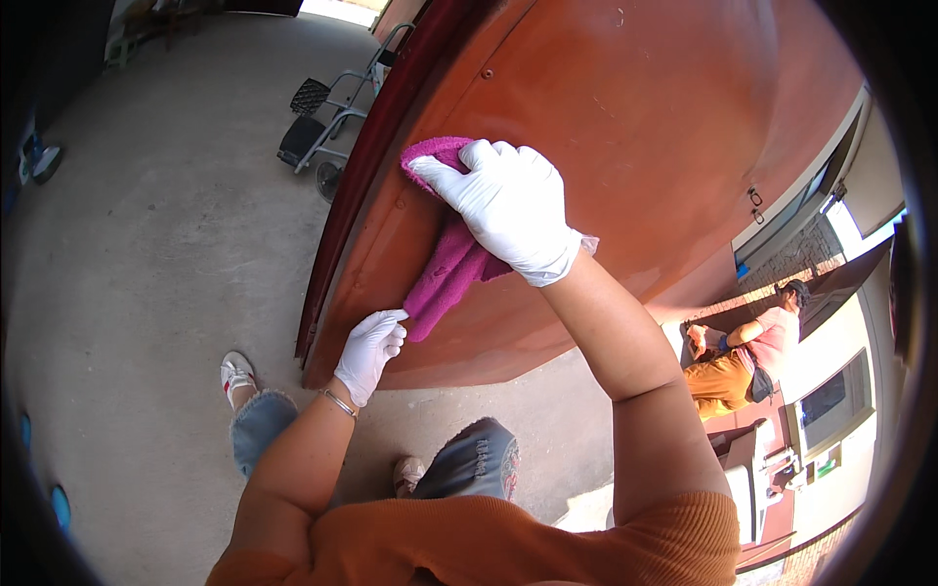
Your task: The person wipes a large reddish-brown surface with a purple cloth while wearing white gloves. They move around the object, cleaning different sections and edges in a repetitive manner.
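Note:
My right hand (509,205), in a white disposable glove, grips a magenta terry cloth (443,282) against a reddish-brown metal door (615,146). The cloth's upper part is bunched under the thumb and fingers, and its loose end hangs below. My left hand (370,355), gloved the same way and with a bracelet at the wrist, is lower down by the door's near corner. Its fingers are curled, and a fingertip meets the hanging end of the cloth. Whether it pinches the cloth is unclear. The door's dark red edge (366,190) runs along its left side.
A metal-framed wheeled walker or cart (330,128) stands behind the door's edge on the concrete floor (161,242). At the right, another person (755,351) is outside near a building wall with a window (835,403). Small metal loops (755,205) stick out from the door.

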`<state>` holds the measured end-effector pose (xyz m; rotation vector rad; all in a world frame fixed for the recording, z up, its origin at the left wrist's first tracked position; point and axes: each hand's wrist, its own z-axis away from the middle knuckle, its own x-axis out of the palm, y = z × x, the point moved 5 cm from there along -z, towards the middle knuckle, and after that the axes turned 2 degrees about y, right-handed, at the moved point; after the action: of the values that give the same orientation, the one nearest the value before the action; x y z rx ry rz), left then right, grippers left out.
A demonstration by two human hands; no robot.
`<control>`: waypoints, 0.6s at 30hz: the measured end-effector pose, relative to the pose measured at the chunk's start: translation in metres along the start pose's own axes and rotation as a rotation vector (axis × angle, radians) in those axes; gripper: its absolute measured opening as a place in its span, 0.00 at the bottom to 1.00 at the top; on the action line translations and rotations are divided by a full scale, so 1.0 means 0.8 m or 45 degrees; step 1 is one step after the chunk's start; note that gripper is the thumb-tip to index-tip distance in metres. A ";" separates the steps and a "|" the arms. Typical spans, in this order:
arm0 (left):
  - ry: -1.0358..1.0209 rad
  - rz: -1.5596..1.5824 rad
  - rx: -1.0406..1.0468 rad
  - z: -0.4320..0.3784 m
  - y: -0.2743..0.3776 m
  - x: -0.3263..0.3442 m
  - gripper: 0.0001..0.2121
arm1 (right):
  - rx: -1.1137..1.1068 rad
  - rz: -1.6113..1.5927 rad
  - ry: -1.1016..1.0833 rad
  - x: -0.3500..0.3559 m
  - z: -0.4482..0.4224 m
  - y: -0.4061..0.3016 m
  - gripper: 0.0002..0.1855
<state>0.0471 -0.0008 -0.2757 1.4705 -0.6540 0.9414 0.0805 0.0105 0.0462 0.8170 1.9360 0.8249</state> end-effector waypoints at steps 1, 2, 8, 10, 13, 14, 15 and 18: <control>0.020 -0.011 -0.003 0.002 0.001 -0.004 0.11 | -0.024 0.036 0.052 -0.003 -0.003 0.009 0.20; 0.032 -0.058 0.016 0.001 0.003 -0.004 0.11 | 0.033 0.137 0.180 -0.011 -0.014 0.027 0.20; 0.033 -0.032 0.027 -0.002 0.000 -0.008 0.10 | 0.389 0.314 0.613 -0.084 -0.085 0.121 0.18; 0.041 -0.023 -0.001 -0.004 -0.005 -0.007 0.11 | 0.429 0.354 0.537 -0.064 -0.073 0.119 0.21; 0.019 0.113 -0.002 -0.012 -0.013 -0.009 0.10 | 0.226 0.210 0.343 -0.048 -0.060 0.068 0.22; 0.015 0.100 0.000 -0.006 -0.003 -0.008 0.10 | 0.174 0.168 0.224 -0.044 -0.060 0.047 0.21; 0.007 0.078 -0.004 -0.005 -0.003 -0.007 0.10 | 0.115 0.109 0.223 -0.036 -0.054 0.038 0.21; 0.000 0.021 0.015 0.001 0.000 -0.009 0.10 | 0.062 0.215 0.215 -0.050 -0.058 0.052 0.21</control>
<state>0.0437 -0.0022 -0.2819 1.4775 -0.6624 0.9601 0.0658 -0.0084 0.1163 0.9772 2.0623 0.9775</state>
